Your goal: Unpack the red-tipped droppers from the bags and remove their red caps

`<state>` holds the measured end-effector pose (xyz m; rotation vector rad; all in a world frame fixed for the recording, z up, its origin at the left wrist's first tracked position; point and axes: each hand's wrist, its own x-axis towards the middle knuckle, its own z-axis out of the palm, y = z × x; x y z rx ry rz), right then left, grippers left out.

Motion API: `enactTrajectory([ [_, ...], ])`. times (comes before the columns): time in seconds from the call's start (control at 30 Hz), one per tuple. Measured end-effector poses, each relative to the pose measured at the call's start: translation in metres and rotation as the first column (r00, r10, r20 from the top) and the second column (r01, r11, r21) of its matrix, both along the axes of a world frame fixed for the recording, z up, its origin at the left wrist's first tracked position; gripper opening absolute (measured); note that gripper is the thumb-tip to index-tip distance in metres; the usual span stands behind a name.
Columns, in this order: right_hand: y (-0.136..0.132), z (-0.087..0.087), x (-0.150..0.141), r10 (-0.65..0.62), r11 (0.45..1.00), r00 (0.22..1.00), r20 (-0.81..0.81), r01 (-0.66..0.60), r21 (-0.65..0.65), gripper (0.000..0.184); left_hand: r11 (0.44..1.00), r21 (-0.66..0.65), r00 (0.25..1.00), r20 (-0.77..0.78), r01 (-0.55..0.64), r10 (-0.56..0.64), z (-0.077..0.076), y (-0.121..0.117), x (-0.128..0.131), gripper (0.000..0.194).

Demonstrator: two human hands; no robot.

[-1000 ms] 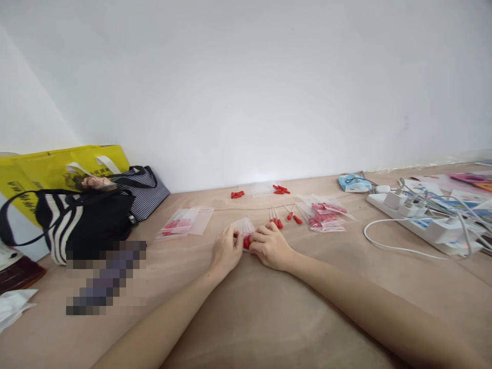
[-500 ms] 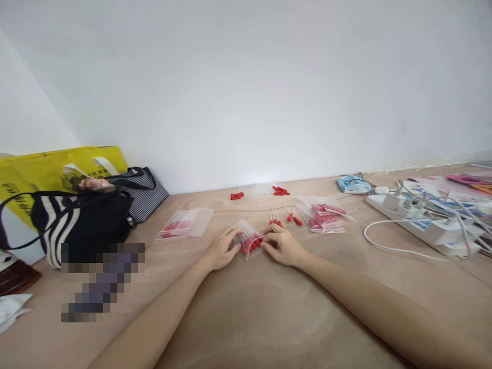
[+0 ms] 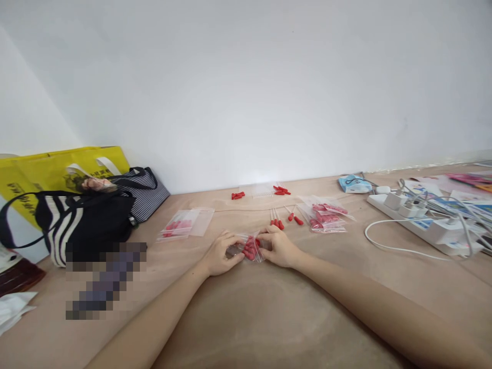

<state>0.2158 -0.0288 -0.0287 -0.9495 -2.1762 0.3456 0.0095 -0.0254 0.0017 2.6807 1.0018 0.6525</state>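
Note:
A clear plastic bag of droppers with red bulbs point(image 3: 251, 248) lies on the table between my hands. The fingers of my left hand point(image 3: 221, 254) are closed on the bag's left side, thumb near the lower edge. My right hand point(image 3: 280, 248) pinches its right side. Just beyond my right hand lie several loose droppers point(image 3: 277, 220) with red bulbs and thin clear stems. Two more, a loose dropper point(image 3: 290, 216) and a red bulb point(image 3: 298, 220), sit a little to their right.
Filled clear bags point(image 3: 326, 218) are piled to the right, and flat bags point(image 3: 179, 225) lie to the left. Near the wall are red bulbs point(image 3: 238, 195) and clear tubes. A power strip point(image 3: 415, 220) with cables, a blue mask point(image 3: 354, 183) and a black bag point(image 3: 92, 225) flank the table.
The bag between my hands has turned and bunched up, its stems now less visible. Both hands have shifted slightly while staying on its sides.

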Motion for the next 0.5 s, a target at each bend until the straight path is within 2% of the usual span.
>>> enactTrajectory([
  [0.17,0.0013,0.0059,0.0009,0.039,0.998,0.991,0.128,-0.046,0.047,0.023,0.997,-0.076,0.999,0.044,-0.019,0.023,-0.0023,0.0021,-0.0021,0.013],
  [0.37,-0.0038,0.0072,-0.0054,-0.082,0.996,0.964,0.252,0.068,0.063,0.024,0.992,-0.115,0.996,0.064,-0.049,0.057,-0.001,0.0017,-0.0021,0.013],
  [0.5,-0.0059,0.0104,-0.0082,-0.106,0.994,0.931,0.349,0.087,0.071,0.024,0.991,-0.114,0.995,0.063,-0.072,0.079,0.0004,0.001,-0.0015,0.015],
])
